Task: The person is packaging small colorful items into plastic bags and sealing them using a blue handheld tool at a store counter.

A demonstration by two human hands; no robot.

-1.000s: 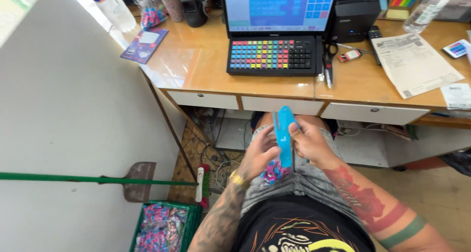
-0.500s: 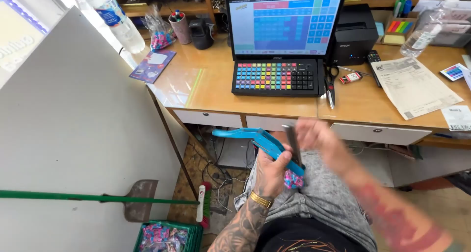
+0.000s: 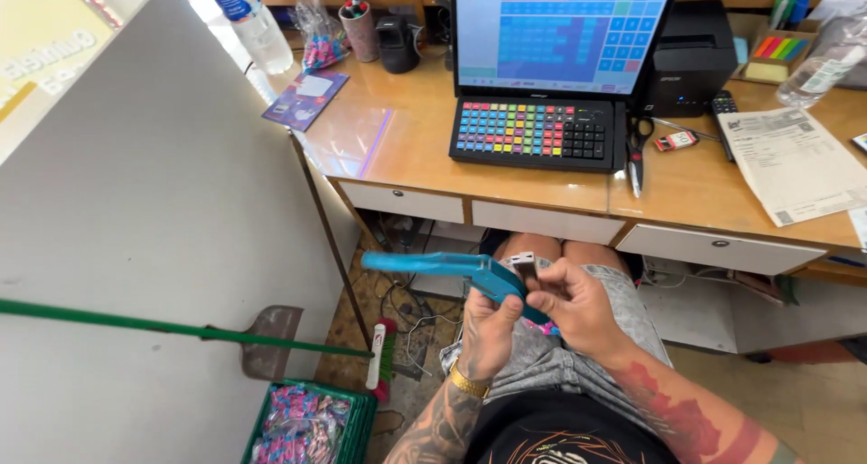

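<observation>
Now steadying a blue handheld tagging tool (image 3: pixel 452 270) over the lap, just below the desk (image 3: pixel 406 157) edge, in front of the colourful keyboard (image 3: pixel 533 131). Left hand (image 3: pixel 490 324) wrapped shut around the tool's body, long blue handle pointing away to the left. Right hand (image 3: pixel 573 306) pinched closed on a small grey-and-white part (image 3: pixel 524 265) at the tool's head, thumb and fingertips pressed together on it. Best done, judging by the pose, by keeping the tool level, bracing both wrists against the thighs, and working the small part with fingertips only. Below the tool, only knees and grey shorts.
</observation>
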